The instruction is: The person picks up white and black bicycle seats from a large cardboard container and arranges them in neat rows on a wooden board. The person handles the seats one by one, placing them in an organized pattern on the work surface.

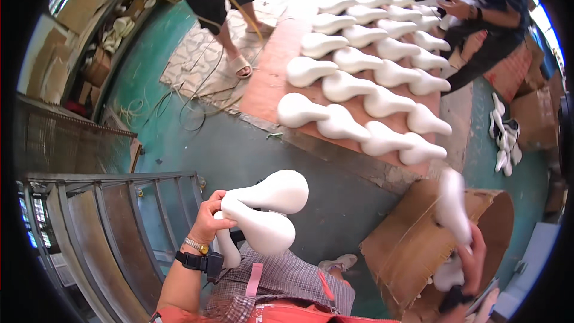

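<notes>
Pinched by their narrow ends, white bicycle saddles (269, 191) hang from my left hand (210, 218), which is closed round them. Two show clearly side by side, and another white piece (227, 248) hangs below, partly hidden. At the right, my right hand (475, 257), smeared by motion, grips one more white saddle (452, 206) that stands upright above a cardboard box (400, 245). White saddles (448, 273) also lie inside that box, partly covered by my right forearm.
Ahead stands a low board (263, 93) bearing rows of white saddles (344, 122). Two people (490, 0) are beyond it, one with a hose. A metal rack (119, 203) stands left. More saddles (505, 134) lie on the floor at right, near cardboard boxes (535, 119).
</notes>
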Tool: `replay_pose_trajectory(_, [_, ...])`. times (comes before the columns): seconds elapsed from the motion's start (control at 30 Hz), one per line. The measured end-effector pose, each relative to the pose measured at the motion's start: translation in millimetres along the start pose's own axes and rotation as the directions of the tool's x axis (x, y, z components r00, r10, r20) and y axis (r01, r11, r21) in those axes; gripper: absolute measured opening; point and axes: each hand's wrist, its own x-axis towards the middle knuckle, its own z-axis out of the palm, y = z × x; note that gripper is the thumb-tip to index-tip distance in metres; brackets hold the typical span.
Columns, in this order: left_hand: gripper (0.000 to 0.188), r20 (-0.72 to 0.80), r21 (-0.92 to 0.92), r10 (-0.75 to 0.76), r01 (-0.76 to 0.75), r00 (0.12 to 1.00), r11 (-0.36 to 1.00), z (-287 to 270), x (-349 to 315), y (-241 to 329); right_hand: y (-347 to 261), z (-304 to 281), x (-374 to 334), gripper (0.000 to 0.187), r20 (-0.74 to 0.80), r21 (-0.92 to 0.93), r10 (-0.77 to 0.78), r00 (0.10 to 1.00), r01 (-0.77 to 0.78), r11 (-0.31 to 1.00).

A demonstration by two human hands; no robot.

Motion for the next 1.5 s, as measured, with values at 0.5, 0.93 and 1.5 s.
replay_pose_trajectory(0.5, [0.042,-0.316,-0.122,-0.073,0.037,0.946,0.992,-167.3,-14.6,-44.0,-243.9,502.6,277.0,0.038,0.424,-0.602,-0.583,0.693,0.697,0.39])
replay_pose_trajectory(0.93, [0.037,-0.342,-0.097,0.016,-0.053,0.94,0.994,-185.4,24.1,-8.0,-325.6,457.9,391.6,0.021,0.074,0.837,-0.061,0.995,-0.029,0.547])
replay_pose_trajectory(1.5, [0.037,-0.3,0.019,0.109,-0.109,0.948,0.994,-172.9,154.1,98.6,-270.7,487.4,387.0,0.038,0.09,0.433,-0.238,0.967,0.177,0.884])
